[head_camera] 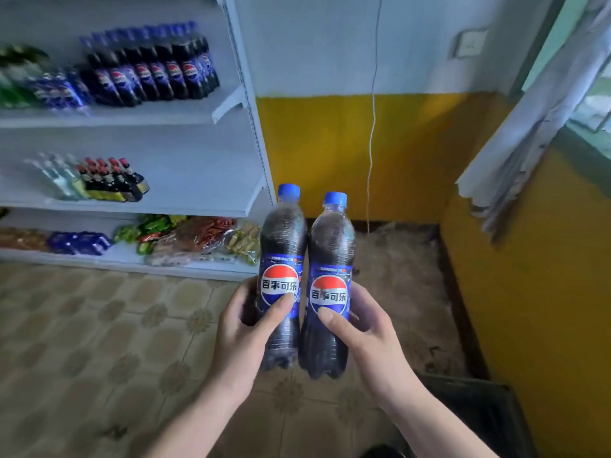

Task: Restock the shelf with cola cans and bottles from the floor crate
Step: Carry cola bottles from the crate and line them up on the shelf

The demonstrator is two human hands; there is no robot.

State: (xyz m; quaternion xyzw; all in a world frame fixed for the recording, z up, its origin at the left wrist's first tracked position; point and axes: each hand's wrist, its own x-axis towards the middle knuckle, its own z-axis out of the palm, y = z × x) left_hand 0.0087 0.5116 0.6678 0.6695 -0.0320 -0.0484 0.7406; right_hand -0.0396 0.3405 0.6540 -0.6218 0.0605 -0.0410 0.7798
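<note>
Patterned beige floor tiles (pixel 99 325) underfoot; left hand (pixel 244 328) curled round a ribbed plastic cola bottle (pixel 282 246), thumb across its glossy label; right hand (pixel 367 328) gripping a second bottle (pixel 330 259) just beside it, both upright and blue-capped. Dark crate (pixel 479 411) right of the right hand. Farther left, white metal shelf (pixel 165 206), matching bottles (pixel 155 74) ranked up top.

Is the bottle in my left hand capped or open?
Capped: the blue cap sits on the neck of the bottle the left hand grips.
</note>
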